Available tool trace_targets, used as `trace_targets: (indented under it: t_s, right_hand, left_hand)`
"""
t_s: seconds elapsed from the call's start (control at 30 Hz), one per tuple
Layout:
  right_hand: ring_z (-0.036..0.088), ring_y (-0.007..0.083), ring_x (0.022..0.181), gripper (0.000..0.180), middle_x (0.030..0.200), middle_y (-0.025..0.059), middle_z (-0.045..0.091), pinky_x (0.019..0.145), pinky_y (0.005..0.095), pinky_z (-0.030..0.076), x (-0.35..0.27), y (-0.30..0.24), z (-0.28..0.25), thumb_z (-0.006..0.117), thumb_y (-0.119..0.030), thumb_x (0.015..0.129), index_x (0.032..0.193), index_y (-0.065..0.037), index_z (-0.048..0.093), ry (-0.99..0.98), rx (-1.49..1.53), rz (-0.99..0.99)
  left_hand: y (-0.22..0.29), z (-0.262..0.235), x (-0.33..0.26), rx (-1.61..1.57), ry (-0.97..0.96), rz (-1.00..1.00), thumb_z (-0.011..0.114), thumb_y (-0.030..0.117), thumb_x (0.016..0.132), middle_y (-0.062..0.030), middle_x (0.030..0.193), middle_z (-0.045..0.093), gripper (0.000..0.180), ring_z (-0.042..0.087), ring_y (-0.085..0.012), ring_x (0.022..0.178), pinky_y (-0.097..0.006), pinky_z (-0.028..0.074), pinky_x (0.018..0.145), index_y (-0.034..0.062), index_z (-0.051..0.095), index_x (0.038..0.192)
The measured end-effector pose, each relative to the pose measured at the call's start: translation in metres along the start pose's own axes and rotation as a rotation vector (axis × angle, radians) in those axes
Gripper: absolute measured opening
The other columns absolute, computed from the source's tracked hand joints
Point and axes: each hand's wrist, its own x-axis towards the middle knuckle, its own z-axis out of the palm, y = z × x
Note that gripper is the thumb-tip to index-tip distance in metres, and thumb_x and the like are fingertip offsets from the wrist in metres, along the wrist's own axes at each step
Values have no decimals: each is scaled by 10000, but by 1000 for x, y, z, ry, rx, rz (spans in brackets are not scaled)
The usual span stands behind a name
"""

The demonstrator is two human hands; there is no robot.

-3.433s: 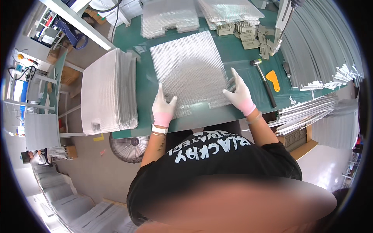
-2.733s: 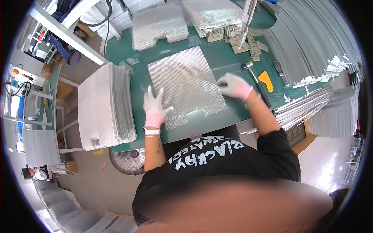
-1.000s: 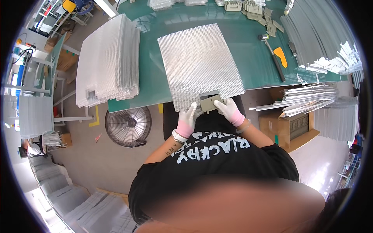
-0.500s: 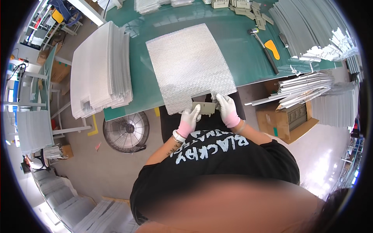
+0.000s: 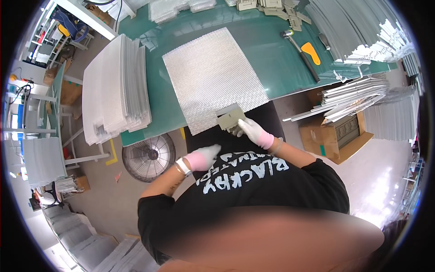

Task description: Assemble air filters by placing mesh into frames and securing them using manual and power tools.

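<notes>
A silvery mesh sheet [image 5: 213,75] lies on the green table, its near edge reaching past the table's front, with a cut-out at that edge. My right hand [image 5: 256,132], in a white glove with a pink cuff, grips a beige-grey plastic piece [image 5: 231,119] by its right end. The piece is tilted and sits at the sheet's cut-out; whether it is joined to the mesh I cannot tell. My left hand [image 5: 205,157], gloved the same way, is apart from the sheet, close to my body. Its fingers are blurred, and nothing shows in it.
To the left stands a thick stack of mesh sheets [image 5: 106,86]. A hammer [image 5: 301,56], a yellow-orange scraper-like tool [image 5: 311,53] and beige plastic pieces [image 5: 276,11] lie on the table [image 5: 263,50]. A floor fan [image 5: 152,156] and an open carton [image 5: 319,138] stand below.
My left hand has let go of the plastic piece and moved back left toward my body. My right hand has taken hold of the piece, which has turned and tilted.
</notes>
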Motion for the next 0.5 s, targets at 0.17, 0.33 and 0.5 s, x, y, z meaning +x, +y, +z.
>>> trace_targets:
  t_s: [0.17, 0.33, 0.5]
  right_hand:
    - [593, 135, 634, 477, 733, 50, 647, 649, 280, 504, 6, -6, 12, 369, -366, 1052, 953, 3, 655, 81, -68, -73]
    - [594, 101, 670, 358, 799, 35, 650, 630, 258, 493, -1, -8, 7, 417, -281, 1038, 1011, -2, 639, 443, 218, -154]
    - [574, 63, 811, 302, 913, 0, 638, 706, 258, 489, -26, 19, -17, 421, -231, 1039, 1050, -20, 636, 594, 391, -362]
  left_hand:
    - [78, -122, -13, -170, 357, 445, 602, 298, 921, -185, 1220, 638, 454, 591, -328, 1156, -396, 446, 1013, 65, 581, 1309]
    - [72, -158, 81, 745, 728, 263, 621, 540, 853, -190, 1496, 381, 718, 300, -400, 1406, -527, 210, 1161, 160, 457, 1439]
    - [115, -88, 96, 696, 733, 130, 551, 549, 888, -214, 1508, 335, 713, 267, -458, 1399, -617, 162, 1144, 175, 399, 1475]
